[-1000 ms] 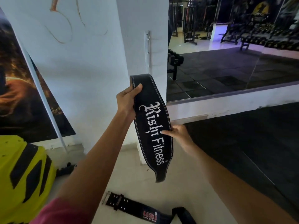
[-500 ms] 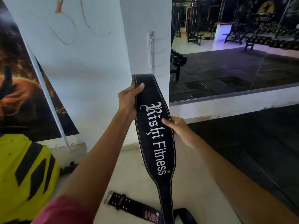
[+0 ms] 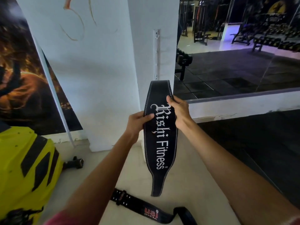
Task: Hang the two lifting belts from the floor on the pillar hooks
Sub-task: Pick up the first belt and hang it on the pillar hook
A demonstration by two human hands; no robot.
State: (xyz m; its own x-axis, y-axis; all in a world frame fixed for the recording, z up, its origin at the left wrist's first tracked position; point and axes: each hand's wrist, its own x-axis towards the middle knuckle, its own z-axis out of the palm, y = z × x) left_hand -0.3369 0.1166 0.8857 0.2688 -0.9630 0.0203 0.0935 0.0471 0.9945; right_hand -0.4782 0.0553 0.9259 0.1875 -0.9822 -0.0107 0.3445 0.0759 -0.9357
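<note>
One belt down, one belt up

Second belt (image 3: 142,207), black with a red USI logo, lies on the floor; left hand (image 3: 137,121) and right hand (image 3: 179,111) pinch the edges of the black white-stitched "Rishi Fitness" belt (image 3: 160,140), held upright before the pillar's hook strip (image 3: 156,54).

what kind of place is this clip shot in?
Almost certainly a gym. Weight machines and benches fill the background, a dumbbell rack stands behind the white pillar, and both hands hold a "Rishi Fitness" lifting belt, with a second belt on the floor.
</note>
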